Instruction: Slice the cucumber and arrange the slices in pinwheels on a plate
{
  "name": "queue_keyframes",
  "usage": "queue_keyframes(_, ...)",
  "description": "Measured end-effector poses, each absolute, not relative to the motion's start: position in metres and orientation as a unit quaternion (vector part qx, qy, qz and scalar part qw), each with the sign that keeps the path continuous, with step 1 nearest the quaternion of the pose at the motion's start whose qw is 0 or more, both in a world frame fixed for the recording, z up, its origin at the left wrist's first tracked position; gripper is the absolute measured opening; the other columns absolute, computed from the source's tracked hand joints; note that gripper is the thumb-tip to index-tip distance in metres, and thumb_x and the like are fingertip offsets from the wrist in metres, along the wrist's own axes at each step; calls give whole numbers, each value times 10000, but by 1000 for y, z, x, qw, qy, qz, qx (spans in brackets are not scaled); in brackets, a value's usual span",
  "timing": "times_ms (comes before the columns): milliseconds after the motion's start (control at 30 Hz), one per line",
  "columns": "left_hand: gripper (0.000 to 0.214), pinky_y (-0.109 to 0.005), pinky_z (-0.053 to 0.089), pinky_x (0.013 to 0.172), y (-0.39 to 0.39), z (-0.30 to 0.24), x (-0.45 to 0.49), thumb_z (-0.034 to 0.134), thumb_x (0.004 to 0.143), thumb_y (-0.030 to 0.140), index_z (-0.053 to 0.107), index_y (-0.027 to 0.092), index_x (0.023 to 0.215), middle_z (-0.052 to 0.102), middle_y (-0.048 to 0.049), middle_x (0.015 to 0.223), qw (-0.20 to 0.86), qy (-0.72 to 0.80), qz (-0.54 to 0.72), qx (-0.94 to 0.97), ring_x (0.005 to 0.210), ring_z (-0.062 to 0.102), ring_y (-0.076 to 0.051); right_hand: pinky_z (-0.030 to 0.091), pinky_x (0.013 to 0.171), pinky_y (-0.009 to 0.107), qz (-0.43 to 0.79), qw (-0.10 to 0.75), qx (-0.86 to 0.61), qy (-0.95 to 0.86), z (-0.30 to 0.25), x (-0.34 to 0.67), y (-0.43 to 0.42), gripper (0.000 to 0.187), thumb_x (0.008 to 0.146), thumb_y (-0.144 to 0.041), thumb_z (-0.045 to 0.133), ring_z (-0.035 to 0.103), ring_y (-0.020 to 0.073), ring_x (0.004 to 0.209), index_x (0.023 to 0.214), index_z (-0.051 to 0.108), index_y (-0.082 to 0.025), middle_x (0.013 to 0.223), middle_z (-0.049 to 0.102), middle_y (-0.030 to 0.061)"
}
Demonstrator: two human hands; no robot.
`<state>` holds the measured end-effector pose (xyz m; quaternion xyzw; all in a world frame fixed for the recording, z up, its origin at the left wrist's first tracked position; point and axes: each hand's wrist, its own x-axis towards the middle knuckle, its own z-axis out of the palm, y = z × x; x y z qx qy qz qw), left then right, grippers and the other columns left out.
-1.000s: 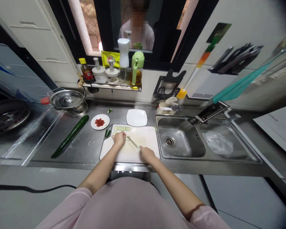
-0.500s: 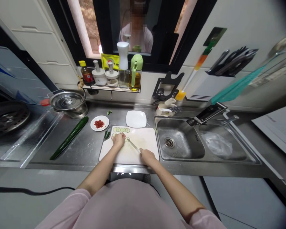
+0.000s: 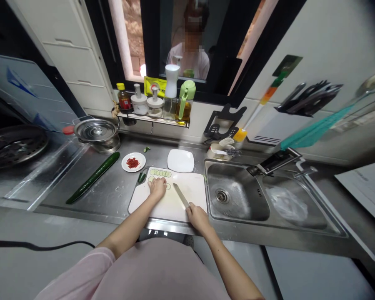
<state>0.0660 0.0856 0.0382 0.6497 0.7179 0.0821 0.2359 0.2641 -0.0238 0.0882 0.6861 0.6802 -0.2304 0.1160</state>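
Observation:
My right hand (image 3: 198,216) is closed round the handle of a kitchen knife (image 3: 181,196), its blade slanting up and left over the white cutting board (image 3: 178,212). On the board's left half, my left hand (image 3: 158,187) has its fingers bent down at some cucumber slices; they hide part of what they touch. One loose cucumber slice (image 3: 168,186) lies by its thumb, left of the knife tip. Behind the hand runs a row of overlapping cucumber slices (image 3: 160,173). Dark green cucumber pieces (image 3: 141,177) rest at the board's left edge.
A whole cucumber (image 3: 93,177) lies left on the steel counter, near a plate of chopped red pieces (image 3: 141,163). Behind the board sits a white square plate (image 3: 180,161). A double sink (image 3: 237,210) is at right; a condiment shelf (image 3: 156,120) hangs above.
The knife has moved right, away from the slice beside my left hand, and its blade is turned to show more of its side. My left hand stays over the slices. The view has shifted slightly.

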Motion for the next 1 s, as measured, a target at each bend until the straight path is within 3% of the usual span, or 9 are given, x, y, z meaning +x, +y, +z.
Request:
queue_keyframes(167, 147, -419, 264, 902, 83, 41, 69, 500, 836, 210, 631, 223, 902, 659, -79, 1079, 234, 710, 95, 658, 1070, 497, -263, 357, 703, 258, -226, 89, 714, 657, 84, 272, -18, 316, 967, -329, 320, 638, 199, 959, 1131, 558, -200, 1036, 696, 104)
queue_keyframes(567, 191, -376, 264, 861, 78, 49, 68, 460, 830, 136, 628, 225, 856, 698, -39, 931, 250, 717, 160, 631, 980, 552, -226, 363, 701, 249, -242, 79, 725, 640, 80, 273, -15, 332, 969, -339, 327, 635, 192, 969, 1175, 546, -200, 1054, 695, 100)
queue_keyframes(733, 159, -371, 260, 852, 77, 45, 45, 502, 831, 189, 640, 238, 893, 698, -46, 908, 224, 765, 194, 572, 994, 557, -235, 373, 725, 257, -242, 82, 723, 642, 78, 271, -14, 353, 969, -340, 324, 633, 202, 988, 1208, 542, -200, 1065, 692, 110)
queue_keyframes(1000, 199, -395, 273, 871, 78, 35, 12, 478, 856, 209, 651, 251, 944, 700, -51, 956, 172, 801, 204, 536, 970, 562, -243, 345, 671, 256, -227, 91, 710, 661, 80, 271, -13, 308, 964, -309, 308, 644, 197, 933, 1110, 554, -196, 1001, 703, 97)
